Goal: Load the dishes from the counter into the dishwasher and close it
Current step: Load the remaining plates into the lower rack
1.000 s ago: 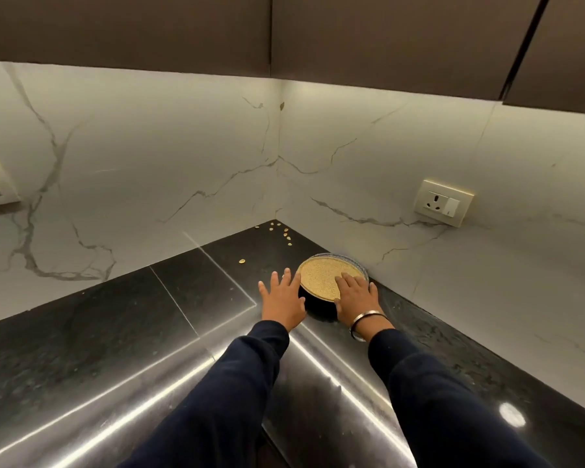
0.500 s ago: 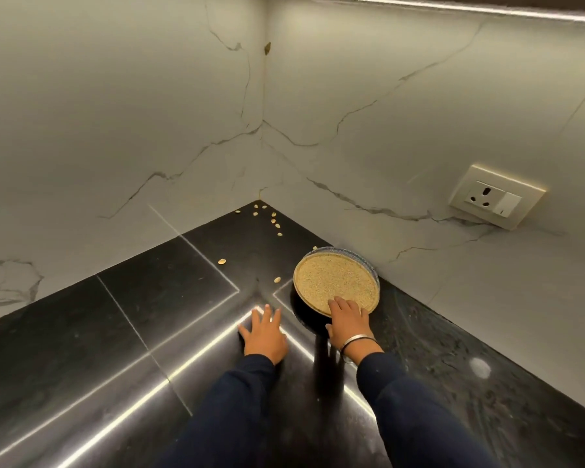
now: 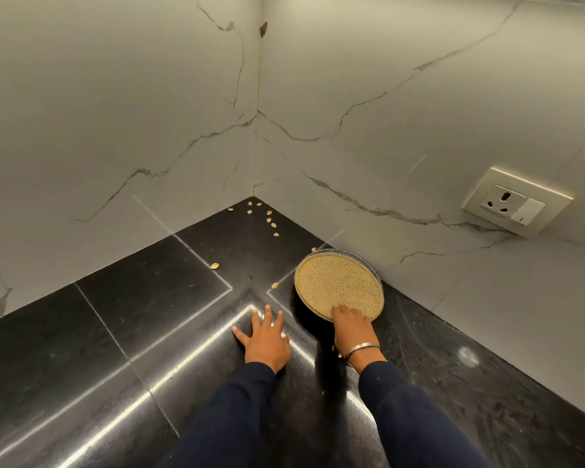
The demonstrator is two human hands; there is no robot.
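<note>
Overhead, pale veined marble walls (image 3: 419,96) corner a glossy black counter (image 3: 81,349).

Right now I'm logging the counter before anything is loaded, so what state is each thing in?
Round dish: tilted, far edge raised, its near edge under the right hand.
Right hand: fingers on the dish's near rim; full grip hidden.
Left hand: flat on the counter, fingers spread, holding nothing.
Seeds: scattered loose toward the corner.
Wall socket: nothing plugged in.
</note>
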